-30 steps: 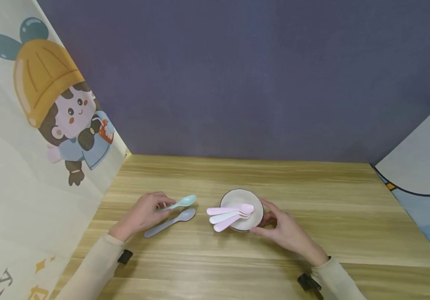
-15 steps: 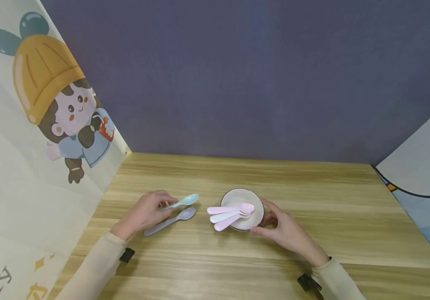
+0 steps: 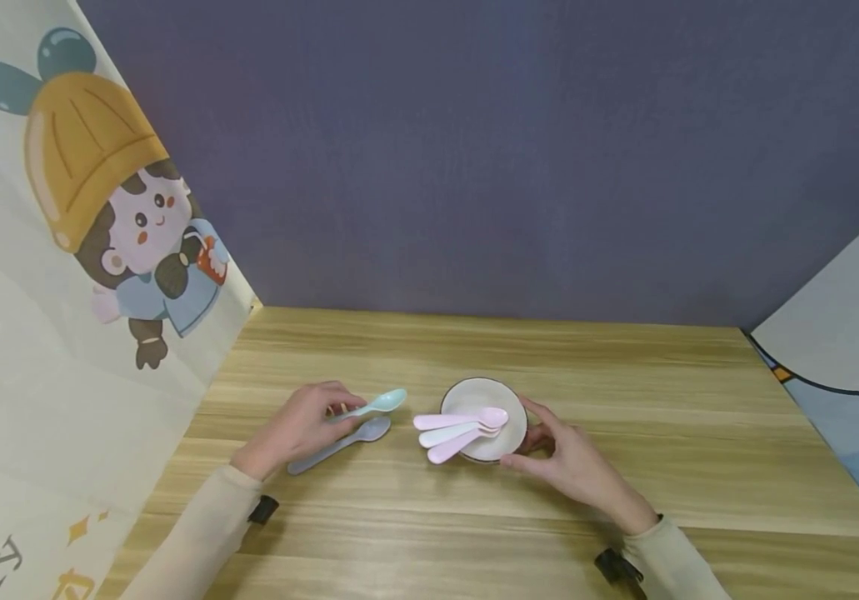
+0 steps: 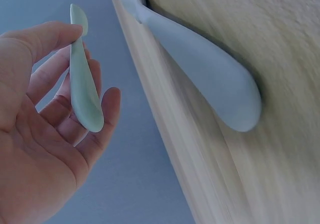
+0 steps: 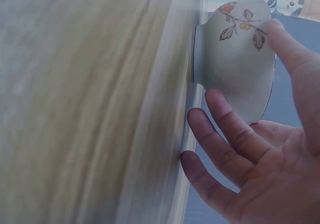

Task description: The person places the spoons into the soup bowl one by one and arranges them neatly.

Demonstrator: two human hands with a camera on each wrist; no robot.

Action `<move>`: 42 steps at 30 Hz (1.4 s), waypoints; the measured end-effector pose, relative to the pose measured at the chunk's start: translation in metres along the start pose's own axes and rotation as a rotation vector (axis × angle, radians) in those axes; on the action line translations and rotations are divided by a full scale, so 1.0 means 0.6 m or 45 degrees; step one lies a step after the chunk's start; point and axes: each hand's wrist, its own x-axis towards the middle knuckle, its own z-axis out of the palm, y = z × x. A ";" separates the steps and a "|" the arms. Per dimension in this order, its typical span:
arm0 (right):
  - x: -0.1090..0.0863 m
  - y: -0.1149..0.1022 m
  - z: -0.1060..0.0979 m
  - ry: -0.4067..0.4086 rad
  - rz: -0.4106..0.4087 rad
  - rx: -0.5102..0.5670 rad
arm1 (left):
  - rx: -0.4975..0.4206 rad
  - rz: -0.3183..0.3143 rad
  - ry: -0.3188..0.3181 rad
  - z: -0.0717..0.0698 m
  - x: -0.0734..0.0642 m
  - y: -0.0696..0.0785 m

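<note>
My left hand (image 3: 307,423) pinches a mint-green spoon (image 3: 390,401) between thumb and fingers, held slightly above the table. In the left wrist view the thumb lies across the mint-green spoon (image 4: 85,86) near its bowl end. Just below that hand a grey-blue spoon (image 3: 347,447) lies on the table. To the right stands a small white bowl (image 3: 469,395) with a dark rim. Three spoons, two pink and one white (image 3: 444,434), lean in it, handles over its left edge. My right hand (image 3: 571,467) holds the bowl's right side between thumb and forefinger; the other fingers are spread below.
The wooden table (image 3: 429,533) ends at a dark blue panel (image 3: 474,167) at the back. A white panel with a cartoon figure (image 3: 152,225) borders the left side, and another printed panel (image 3: 834,333) the right.
My left hand has moved a little to the right, carrying the mint-green spoon closer to the bowl. The right hand, the bowl and the other spoons stay in place.
</note>
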 end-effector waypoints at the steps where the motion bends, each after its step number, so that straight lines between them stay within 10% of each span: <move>1: 0.000 0.000 0.000 0.000 0.001 -0.005 | 0.003 0.001 0.000 0.000 0.000 0.001; 42: -0.001 0.001 -0.001 0.032 -0.045 0.035 | -0.008 0.102 0.004 0.002 0.033 0.048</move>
